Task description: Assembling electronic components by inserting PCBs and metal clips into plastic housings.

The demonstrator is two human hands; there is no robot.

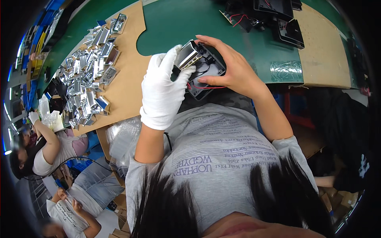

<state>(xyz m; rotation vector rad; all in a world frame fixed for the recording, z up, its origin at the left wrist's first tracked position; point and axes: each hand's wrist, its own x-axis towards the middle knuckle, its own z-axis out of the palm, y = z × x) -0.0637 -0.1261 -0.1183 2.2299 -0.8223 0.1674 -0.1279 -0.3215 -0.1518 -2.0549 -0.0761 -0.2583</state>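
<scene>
— Pictured, centre: small shiny silver metal block point(186, 54), rectangular, being seated into one end of a dark grey plastic housing point(208, 73), open side up, with red and black wires point(198, 85) trailing across the inside.

— Held how?

— Pinched between thumb and fingers of the white-gloved left hand point(162, 89), closed on the block from the left. Cradled from the right by the bare right hand point(234, 67), fingers curled over the far rim of the housing, thumb pressed on the near edge over the red wire. Both raised just above the near edge of the green work mat point(238, 43), close to the chest in the grey printed shirt.

— Step in hand?

— By the look of it, fitting the insert into the shell; not yet flush, upper end tilted up and out. Next move probably calls for steady downward pressure, with the wires kept clear of the seat.

— Orientation?

— Long axis of the housing running from upper left to lower right; block lying roughly crosswise, bright face turned up toward the camera.

— Around it?

— Heap of similar silver metal parts point(89, 71) on a brown cardboard sheet point(129, 59) to the left; more black housings point(278, 16) with wires at the far edge; other seated people at lower left.
</scene>
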